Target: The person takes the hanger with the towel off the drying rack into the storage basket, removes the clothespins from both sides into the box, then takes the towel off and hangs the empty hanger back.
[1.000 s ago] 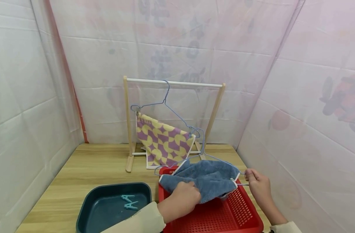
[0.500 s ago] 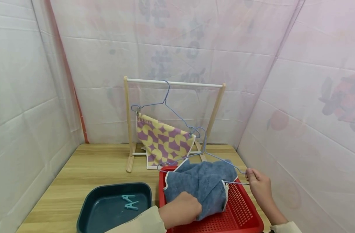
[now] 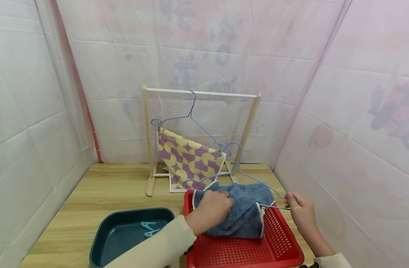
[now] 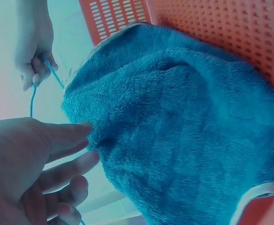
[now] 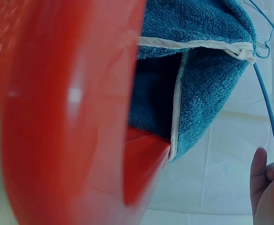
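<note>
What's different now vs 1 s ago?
The left hand has moved away from the person, up the blue towel; whether it regrasped is unclear. The towel's front right corner sits further left, baring more of the hanger's lower bar. Same: right hand gripping the hanger, patterned towel on the rack, red basket.
</note>
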`<state>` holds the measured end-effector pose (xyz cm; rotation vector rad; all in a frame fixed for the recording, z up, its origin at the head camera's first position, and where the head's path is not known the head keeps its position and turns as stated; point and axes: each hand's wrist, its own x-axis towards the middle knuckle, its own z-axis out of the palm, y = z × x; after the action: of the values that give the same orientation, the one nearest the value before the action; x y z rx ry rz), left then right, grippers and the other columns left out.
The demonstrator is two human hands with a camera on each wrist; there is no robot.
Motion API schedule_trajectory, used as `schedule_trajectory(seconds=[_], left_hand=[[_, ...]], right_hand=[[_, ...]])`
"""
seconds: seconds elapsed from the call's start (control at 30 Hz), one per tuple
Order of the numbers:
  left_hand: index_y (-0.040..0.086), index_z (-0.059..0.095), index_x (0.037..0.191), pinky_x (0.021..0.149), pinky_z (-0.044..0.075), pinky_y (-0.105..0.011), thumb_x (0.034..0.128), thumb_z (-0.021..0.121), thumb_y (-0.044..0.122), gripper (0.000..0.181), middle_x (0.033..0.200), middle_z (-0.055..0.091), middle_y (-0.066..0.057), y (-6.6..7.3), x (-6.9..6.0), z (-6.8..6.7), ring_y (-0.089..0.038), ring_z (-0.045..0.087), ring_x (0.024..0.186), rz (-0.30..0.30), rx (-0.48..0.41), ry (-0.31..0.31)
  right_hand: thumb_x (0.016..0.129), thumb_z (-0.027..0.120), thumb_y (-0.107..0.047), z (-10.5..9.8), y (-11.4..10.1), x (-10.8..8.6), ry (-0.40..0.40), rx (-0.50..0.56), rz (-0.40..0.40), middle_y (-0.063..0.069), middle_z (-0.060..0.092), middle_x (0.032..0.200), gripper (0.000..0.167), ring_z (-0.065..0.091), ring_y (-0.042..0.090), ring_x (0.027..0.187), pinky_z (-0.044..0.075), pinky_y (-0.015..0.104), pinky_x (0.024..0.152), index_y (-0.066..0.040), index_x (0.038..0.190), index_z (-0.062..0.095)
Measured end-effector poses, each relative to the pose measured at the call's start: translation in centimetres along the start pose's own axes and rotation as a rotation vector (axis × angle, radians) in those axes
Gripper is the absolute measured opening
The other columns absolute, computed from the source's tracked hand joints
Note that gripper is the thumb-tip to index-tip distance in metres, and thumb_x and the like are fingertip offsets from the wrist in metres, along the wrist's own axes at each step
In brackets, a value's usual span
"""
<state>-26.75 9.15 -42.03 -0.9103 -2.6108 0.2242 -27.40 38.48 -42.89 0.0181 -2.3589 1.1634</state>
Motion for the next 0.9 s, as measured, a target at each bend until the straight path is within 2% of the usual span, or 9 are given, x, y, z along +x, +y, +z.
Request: schedule_trajectory(seconds=[0.07,0.27,0.4,0.5,0.6,0.7,0.9], left_hand=[[0.034,0.076,0.100,0.043,0.038,-0.025,0.0964,0.068,0.040,0.011,0.085,0.065,0.009,0.0,0.7,0.1,-0.006,0.056,0.058,0.013,0.030,0.026],[0.031,0.076,0.095,0.041,0.032,-0.025,0.0973,0.067,0.038,0.011,0.089,0.066,0.008,0.1,2.1,0.3,-0.007,0.050,0.052,0.007,0.055,0.068],[0.031,0.074,0.085,0.045,0.034,-0.025,0.0965,0.066,0.043,0.019,0.085,0.064,0.008,0.0,2.9,0.1,-0.008,0.046,0.053,-0.007,0.048,0.008],[0.030,0.071,0.075,0.047,0.036,-0.026,0.0980,0.066,0.036,0.024,0.075,0.061,0.008,0.2,3.3,0.0,-0.007,0.042,0.053,-0.012,0.035,-0.068],[0.030,0.072,0.076,0.049,0.042,-0.028,0.0988,0.066,0.027,0.024,0.071,0.061,0.007,0.5,3.6,-0.1,-0.007,0.044,0.054,-0.015,0.036,-0.121],[0.030,0.074,0.080,0.052,0.047,-0.031,0.0975,0.068,0.024,0.019,0.073,0.063,0.008,0.7,3.6,-0.2,-0.008,0.049,0.056,-0.010,0.045,-0.128],[0.032,0.075,0.090,0.055,0.049,-0.030,0.0974,0.068,0.025,0.012,0.081,0.066,0.009,0.7,3.2,-0.8,-0.008,0.057,0.062,0.023,0.072,-0.081]], right_hand=[[0.106,0.052,-0.016,0.0,0.1,0.0,0.002,0.002,-0.005,-0.012,0.058,0.066,0.034,0.059,0.005,0.064,0.048,0.016,0.060,-0.002,0.078,0.064],[0.104,0.053,-0.011,0.1,0.0,-0.1,0.004,0.031,-0.049,-0.013,0.058,0.066,0.031,0.058,0.004,0.064,0.048,0.015,0.060,-0.002,0.077,0.065],[0.104,0.053,-0.010,-0.2,-0.1,-0.2,-0.004,0.033,-0.069,-0.014,0.058,0.067,0.031,0.059,0.004,0.065,0.048,0.015,0.061,-0.002,0.077,0.065],[0.105,0.052,-0.012,-0.4,-0.1,-0.3,-0.009,0.001,-0.065,-0.013,0.058,0.067,0.032,0.058,0.004,0.065,0.048,0.014,0.061,-0.002,0.078,0.065],[0.106,0.051,-0.015,-0.4,-0.1,-0.4,-0.015,-0.019,-0.058,-0.007,0.059,0.067,0.033,0.058,0.004,0.066,0.047,0.015,0.061,-0.003,0.078,0.064],[0.106,0.051,-0.016,-0.4,-0.2,-0.3,-0.017,-0.005,-0.055,-0.005,0.060,0.067,0.034,0.058,0.004,0.066,0.047,0.016,0.061,-0.003,0.077,0.064],[0.106,0.052,-0.015,-0.3,-0.3,-0.2,-0.006,0.014,-0.048,-0.007,0.060,0.066,0.033,0.059,0.004,0.065,0.047,0.016,0.061,-0.002,0.077,0.064]])
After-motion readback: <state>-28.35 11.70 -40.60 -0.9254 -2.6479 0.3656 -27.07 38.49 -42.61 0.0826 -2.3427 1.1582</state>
